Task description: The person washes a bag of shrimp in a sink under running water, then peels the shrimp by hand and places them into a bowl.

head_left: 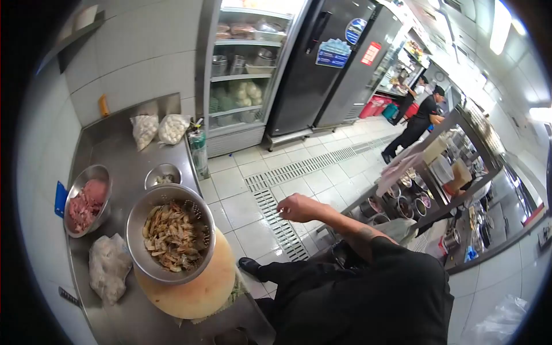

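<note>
My right hand (298, 208) is held out over the tiled floor, to the right of the steel counter. Its fingers are curled together, and I cannot make out whether anything small is between them. My left hand is out of view. Nearest to the right hand is a metal colander (208, 253) full of shrimp (172, 236), standing on a round cutting board (190, 302). A small metal bowl (163, 174) with a few pale pieces in it sits just behind the colander.
On the counter (115, 144) are a bowl of pink raw meat (89, 201), a plastic bag (109, 269) and two bags of white pieces (158, 129). A glass-door fridge (244, 69) stands beyond. Two people (425, 118) work farther back. A shelf rack (443, 184) is at the right.
</note>
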Motion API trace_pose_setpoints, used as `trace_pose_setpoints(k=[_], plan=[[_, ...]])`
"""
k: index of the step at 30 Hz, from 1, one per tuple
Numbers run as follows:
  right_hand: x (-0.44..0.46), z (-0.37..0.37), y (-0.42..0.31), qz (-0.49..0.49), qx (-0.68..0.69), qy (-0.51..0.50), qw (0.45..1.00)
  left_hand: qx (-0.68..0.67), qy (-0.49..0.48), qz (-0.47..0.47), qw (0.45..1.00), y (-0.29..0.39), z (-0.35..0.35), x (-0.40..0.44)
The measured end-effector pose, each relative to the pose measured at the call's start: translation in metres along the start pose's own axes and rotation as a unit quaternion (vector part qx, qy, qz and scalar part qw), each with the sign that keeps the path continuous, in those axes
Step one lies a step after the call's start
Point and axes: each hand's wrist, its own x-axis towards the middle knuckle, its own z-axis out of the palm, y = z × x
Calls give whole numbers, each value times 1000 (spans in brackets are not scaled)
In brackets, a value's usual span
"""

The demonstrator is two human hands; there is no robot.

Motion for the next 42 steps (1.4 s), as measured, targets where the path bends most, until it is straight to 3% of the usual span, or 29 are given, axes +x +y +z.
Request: trace_pose_setpoints(k=[6, 16, 30, 37, 42], plan=[[-19, 6, -52, -62, 53, -24, 996, -127, -170, 123, 969, 128, 73, -34], [-71, 3, -29, 8, 62, 12, 998, -176, -301, 199, 916, 206, 111, -80], [-117, -6, 11, 56, 27, 34, 998, -176, -331, 207, 904, 225, 106, -109], [-88, -9, 30, -1, 15, 14, 1000, -139, -289, 182, 930, 211, 82, -117], [-64, -12, 61, 8, 6, -9, 1000, -81, -245, 136, 957, 185, 47, -125]])
